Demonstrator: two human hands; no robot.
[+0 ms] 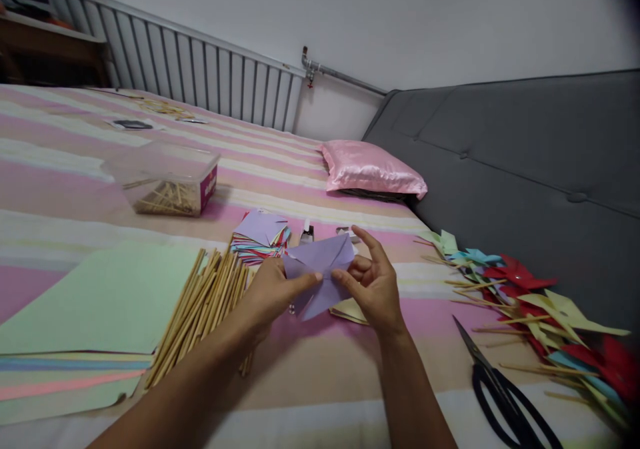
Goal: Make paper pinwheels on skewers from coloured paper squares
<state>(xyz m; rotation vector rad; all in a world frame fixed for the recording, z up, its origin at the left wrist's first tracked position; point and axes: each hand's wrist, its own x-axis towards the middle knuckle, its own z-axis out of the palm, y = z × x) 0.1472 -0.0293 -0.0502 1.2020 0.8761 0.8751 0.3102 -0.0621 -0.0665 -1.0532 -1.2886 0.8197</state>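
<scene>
A purple paper square (323,255), with slits or creases running in from its corners, is held up between my two hands. My left hand (277,289) pinches its left side, the thumb lying near the middle. On the right side my right hand (373,279) grips it with the thumb, its index finger raised. Under the paper a pale yellow folded paper (350,311) partly shows on the bedspread. Just behind lies a stack of coloured paper squares (260,235), purple on top. Thin wooden sticks (205,309) are heaped beside my left forearm.
Large coloured sheets (100,295) lie at the left. A clear plastic tub (170,179) holds short sticks. Black-handled scissors (500,395) rest at the right, near several finished paper pinwheels (520,275). A pink pillow (373,169) lies by the grey headboard (525,149).
</scene>
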